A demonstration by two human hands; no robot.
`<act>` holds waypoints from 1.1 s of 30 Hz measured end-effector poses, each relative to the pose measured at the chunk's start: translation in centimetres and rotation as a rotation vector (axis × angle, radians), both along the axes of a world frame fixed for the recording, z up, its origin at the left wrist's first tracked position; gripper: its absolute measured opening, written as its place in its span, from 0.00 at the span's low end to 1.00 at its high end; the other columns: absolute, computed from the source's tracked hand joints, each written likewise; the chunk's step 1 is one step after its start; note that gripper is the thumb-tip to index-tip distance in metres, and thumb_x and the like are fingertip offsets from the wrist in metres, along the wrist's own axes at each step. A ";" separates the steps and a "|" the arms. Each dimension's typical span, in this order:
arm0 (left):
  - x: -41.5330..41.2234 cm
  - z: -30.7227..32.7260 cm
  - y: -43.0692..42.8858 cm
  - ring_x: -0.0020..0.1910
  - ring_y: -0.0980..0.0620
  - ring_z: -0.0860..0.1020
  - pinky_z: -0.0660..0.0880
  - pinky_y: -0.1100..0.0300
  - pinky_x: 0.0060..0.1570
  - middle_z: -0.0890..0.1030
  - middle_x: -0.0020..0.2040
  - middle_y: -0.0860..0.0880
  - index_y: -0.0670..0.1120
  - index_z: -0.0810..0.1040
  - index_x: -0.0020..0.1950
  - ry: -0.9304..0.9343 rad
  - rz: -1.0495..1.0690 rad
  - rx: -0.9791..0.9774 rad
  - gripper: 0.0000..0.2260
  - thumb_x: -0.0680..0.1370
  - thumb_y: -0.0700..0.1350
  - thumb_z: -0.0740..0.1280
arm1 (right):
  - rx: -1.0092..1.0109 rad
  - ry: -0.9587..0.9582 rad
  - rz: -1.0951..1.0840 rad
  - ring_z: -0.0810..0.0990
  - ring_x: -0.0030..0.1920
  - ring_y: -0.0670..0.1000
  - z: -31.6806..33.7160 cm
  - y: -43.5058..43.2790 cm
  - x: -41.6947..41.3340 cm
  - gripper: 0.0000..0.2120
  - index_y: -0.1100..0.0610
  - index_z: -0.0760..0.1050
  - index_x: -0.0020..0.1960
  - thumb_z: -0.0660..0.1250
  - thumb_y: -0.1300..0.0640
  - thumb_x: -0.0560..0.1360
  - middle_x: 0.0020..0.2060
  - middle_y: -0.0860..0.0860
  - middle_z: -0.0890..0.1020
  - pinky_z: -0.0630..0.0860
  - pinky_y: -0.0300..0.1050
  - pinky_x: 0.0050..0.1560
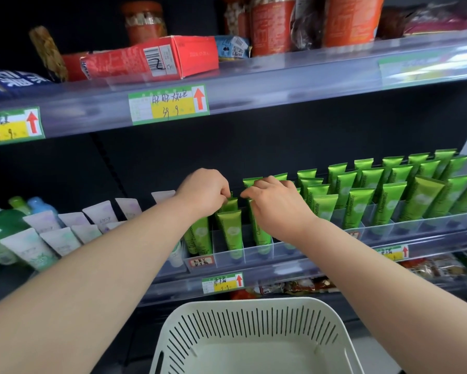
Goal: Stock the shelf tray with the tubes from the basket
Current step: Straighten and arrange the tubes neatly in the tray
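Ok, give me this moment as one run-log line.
left hand pinches green tube top | right hand pinches neighbouring tube | both in tray | basket shows no tubes

Bright, even light; upper shelf strip (281,76) glares, edges bend and blur.

Left hand (204,191): centre frame, your curled fingers pinch the left tube (230,205).
Right hand (277,205): just beside it, pinching the right tube (260,229).

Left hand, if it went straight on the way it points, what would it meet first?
The left hand pinches the top of a green tube, so that comes first. Beyond it, probably the right hand, which holds the next tube; the depth between the hands is unclear.
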State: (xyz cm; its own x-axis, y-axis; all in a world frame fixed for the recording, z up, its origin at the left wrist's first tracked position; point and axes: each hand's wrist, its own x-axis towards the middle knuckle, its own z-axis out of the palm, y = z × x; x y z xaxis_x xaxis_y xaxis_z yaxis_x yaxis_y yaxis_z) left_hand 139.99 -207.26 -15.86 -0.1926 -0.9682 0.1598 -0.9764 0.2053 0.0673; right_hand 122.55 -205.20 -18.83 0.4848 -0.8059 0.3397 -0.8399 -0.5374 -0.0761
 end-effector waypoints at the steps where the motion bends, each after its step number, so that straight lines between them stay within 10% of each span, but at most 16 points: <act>1: -0.1 0.0 0.0 0.48 0.51 0.79 0.75 0.59 0.45 0.82 0.46 0.54 0.52 0.85 0.48 0.002 0.000 0.012 0.05 0.75 0.45 0.70 | 0.004 0.002 0.002 0.68 0.65 0.52 0.1 0.0 0.0 0.19 0.50 0.71 0.68 0.56 0.59 0.78 0.61 0.48 0.76 0.65 0.52 0.59; 33: 0.8 -0.1 -3.3 0.48 0.49 0.79 0.74 0.57 0.45 0.82 0.48 0.53 0.50 0.84 0.45 0.185 0.170 -0.032 0.04 0.76 0.45 0.69 | 0.042 -0.031 0.007 0.67 0.67 0.52 -0.4 -1.7 -0.1 0.16 0.51 0.70 0.68 0.54 0.54 0.82 0.63 0.49 0.75 0.65 0.51 0.60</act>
State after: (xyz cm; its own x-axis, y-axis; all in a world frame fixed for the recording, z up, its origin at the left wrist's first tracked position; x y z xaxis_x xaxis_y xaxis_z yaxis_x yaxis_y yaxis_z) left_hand 140.82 -210.58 -15.95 0.0079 -0.9780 0.2085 -0.9686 0.0443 0.2446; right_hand 122.44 -206.95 -19.24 0.4807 -0.8162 0.3205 -0.8329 -0.5393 -0.1243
